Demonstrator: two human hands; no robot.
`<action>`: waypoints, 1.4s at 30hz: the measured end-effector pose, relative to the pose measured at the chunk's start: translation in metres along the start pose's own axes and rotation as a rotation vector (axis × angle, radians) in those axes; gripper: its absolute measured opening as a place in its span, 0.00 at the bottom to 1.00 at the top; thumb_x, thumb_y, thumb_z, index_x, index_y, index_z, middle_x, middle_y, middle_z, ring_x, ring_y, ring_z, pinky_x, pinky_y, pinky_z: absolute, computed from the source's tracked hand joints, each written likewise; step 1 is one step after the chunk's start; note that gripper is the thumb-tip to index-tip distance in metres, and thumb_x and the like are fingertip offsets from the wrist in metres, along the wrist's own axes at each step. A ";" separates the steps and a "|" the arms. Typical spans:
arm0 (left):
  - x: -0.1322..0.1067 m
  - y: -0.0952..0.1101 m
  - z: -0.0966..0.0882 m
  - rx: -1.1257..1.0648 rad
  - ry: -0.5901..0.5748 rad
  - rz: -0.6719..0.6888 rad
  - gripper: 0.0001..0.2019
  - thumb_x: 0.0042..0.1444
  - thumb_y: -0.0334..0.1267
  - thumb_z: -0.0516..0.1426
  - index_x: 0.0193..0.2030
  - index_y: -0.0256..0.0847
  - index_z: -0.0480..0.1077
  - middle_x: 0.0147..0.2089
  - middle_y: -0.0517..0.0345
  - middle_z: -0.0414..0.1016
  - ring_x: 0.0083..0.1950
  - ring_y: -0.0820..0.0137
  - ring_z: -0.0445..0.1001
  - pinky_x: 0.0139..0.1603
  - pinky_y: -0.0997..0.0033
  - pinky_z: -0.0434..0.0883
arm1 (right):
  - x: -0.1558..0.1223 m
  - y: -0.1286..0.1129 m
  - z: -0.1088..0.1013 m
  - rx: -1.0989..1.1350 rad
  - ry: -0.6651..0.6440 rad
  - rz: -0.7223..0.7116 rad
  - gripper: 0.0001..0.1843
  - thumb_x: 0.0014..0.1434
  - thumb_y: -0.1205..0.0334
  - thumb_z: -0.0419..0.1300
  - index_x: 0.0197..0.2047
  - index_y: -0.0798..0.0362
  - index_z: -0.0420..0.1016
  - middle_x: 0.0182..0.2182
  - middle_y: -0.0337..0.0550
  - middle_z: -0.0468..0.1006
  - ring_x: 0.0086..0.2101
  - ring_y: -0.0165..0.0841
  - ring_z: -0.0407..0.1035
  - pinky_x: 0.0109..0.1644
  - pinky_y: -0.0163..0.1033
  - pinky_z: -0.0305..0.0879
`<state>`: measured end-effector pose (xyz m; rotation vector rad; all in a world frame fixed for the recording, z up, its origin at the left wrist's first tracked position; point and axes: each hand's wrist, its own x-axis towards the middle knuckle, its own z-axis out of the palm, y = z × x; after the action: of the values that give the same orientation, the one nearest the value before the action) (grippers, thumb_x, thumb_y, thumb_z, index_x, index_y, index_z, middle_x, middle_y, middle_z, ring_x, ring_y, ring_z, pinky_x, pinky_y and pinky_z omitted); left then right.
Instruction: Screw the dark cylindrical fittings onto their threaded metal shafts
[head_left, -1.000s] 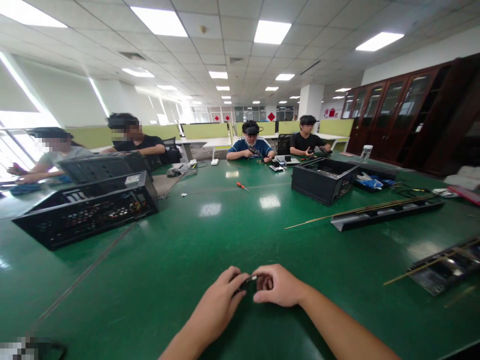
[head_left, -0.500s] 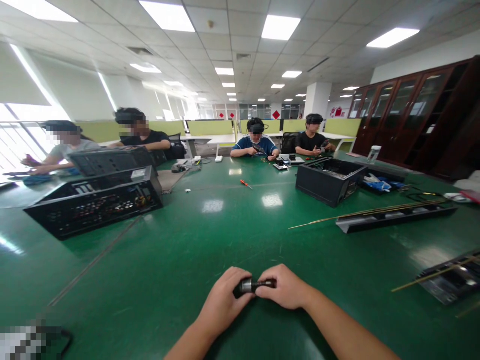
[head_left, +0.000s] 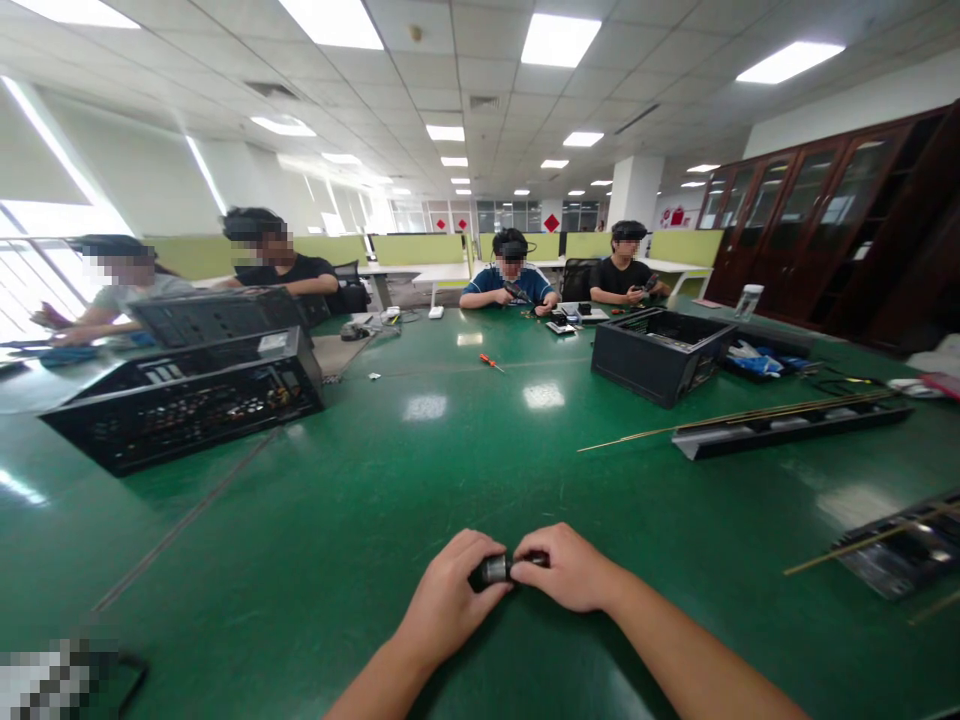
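Near the front of the green table [head_left: 480, 480], a dark cylinder with a silver band [head_left: 494, 569] lies between my hands; its exact kind is unclear. My left hand [head_left: 454, 588] wraps round its thicker black end, thumb below and fingers above. My right hand [head_left: 568, 567] pinches a narrower, dark brownish end piece [head_left: 538, 557] that lines up with the cylinder. Whether the two parts are joined I cannot tell, as fingers cover much of both.
Black computer cases [head_left: 187, 405] stand at left, another case [head_left: 656, 355] at right. Thin golden rods lie over a dark metal channel [head_left: 795, 425]. An orange screwdriver [head_left: 491, 363] lies mid-table. Co-workers [head_left: 510, 275] sit across and at far left.
My right hand has shifted slightly and its fingers cover more of the brownish end piece. My left hand keeps its grip on the cylinder. The view has moved a little.
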<state>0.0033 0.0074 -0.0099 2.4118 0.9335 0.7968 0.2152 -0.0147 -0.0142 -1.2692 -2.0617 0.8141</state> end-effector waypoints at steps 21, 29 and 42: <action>-0.003 0.002 -0.002 0.030 0.042 -0.009 0.12 0.53 0.31 0.63 0.44 0.43 0.72 0.41 0.56 0.76 0.44 0.65 0.74 0.46 0.64 0.72 | -0.002 0.007 0.003 0.064 0.006 0.046 0.08 0.57 0.58 0.62 0.36 0.52 0.79 0.26 0.35 0.74 0.27 0.28 0.64 0.31 0.32 0.55; -0.004 0.001 -0.002 0.068 0.049 -0.023 0.12 0.51 0.32 0.64 0.44 0.43 0.73 0.41 0.55 0.77 0.44 0.64 0.75 0.47 0.63 0.72 | -0.001 0.007 0.002 0.093 -0.011 0.062 0.08 0.56 0.59 0.62 0.37 0.53 0.79 0.25 0.35 0.73 0.26 0.27 0.63 0.30 0.31 0.54; -0.003 0.004 -0.005 0.023 0.059 -0.018 0.12 0.51 0.31 0.62 0.43 0.43 0.73 0.40 0.56 0.77 0.42 0.65 0.76 0.44 0.67 0.73 | -0.002 0.007 0.002 0.131 -0.023 0.084 0.08 0.57 0.59 0.62 0.37 0.54 0.79 0.24 0.35 0.72 0.25 0.27 0.62 0.29 0.31 0.54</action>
<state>0.0003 0.0032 -0.0052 2.4080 0.9910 0.8597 0.2183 -0.0140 -0.0206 -1.2857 -1.9497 0.9895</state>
